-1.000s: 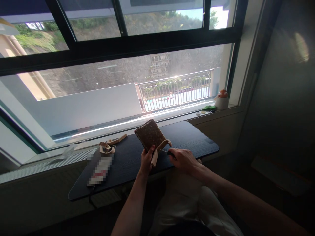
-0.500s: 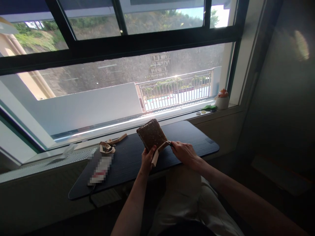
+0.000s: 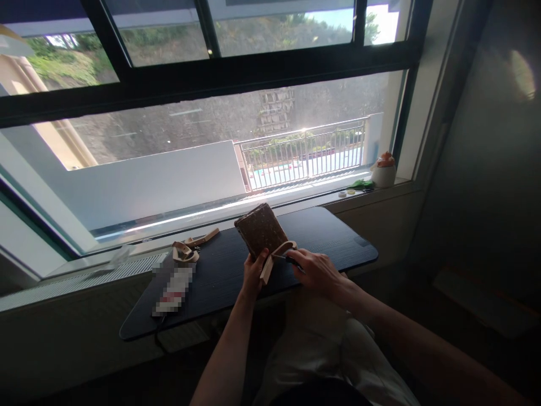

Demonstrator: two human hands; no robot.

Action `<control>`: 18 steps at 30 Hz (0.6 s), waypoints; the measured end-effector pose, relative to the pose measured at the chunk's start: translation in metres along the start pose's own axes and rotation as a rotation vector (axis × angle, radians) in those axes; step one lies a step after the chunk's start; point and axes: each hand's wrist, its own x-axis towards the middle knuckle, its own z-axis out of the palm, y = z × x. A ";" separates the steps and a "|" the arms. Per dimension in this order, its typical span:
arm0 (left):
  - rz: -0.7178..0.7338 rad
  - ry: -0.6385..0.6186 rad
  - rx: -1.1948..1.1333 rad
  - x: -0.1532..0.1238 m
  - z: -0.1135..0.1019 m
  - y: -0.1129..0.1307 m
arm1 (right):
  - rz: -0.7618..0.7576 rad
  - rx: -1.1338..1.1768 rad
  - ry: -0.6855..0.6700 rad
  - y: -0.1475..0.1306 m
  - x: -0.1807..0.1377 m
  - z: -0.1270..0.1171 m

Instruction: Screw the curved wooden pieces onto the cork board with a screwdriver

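In the head view, my left hand [image 3: 253,272] is closed around the lower corner of a brown, speckled square slab [image 3: 261,228], tilted above the dark table [image 3: 325,234]. A pale strip [image 3: 267,270] runs along the slab's near edge by my left thumb, its far end curled over. My right hand [image 3: 315,268] is closed on a small tool [image 3: 291,259] with a dark handle and thin metal shaft. The tool's tip is at the pale strip, close to my left thumb. Whether it is a knife or a screwdriver cannot be made out.
Pale curled strips [image 3: 186,252] lie on the table's left side, beside a blurred-out pale item [image 3: 175,290]. On the window sill stands a white jar with an orange top [image 3: 384,170], near a green object [image 3: 362,184]. A radiator grille [image 3: 139,268] runs under the window.
My right hand has shifted slightly right, and the tool's tip now points lower along the strip, toward my left thumb. The strip's far end now shows as a curl. My left hand stays put.
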 end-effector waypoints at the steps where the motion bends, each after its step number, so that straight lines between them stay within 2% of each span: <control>1: -0.002 0.007 -0.005 -0.001 0.001 0.002 | -0.023 0.015 -0.005 -0.003 -0.004 0.001; 5: 0.017 0.029 -0.009 -0.008 0.006 0.013 | -0.031 0.011 0.016 -0.009 -0.014 0.005; 11: 0.033 0.015 0.002 -0.022 0.013 0.031 | -0.006 -0.012 0.027 -0.012 -0.010 0.006; 14: 0.033 0.007 -0.003 -0.022 0.013 0.031 | -0.009 -0.019 0.036 -0.013 -0.008 0.004; 18: 0.033 -0.013 -0.016 -0.013 0.007 0.017 | -0.027 -0.038 0.030 -0.012 -0.006 0.004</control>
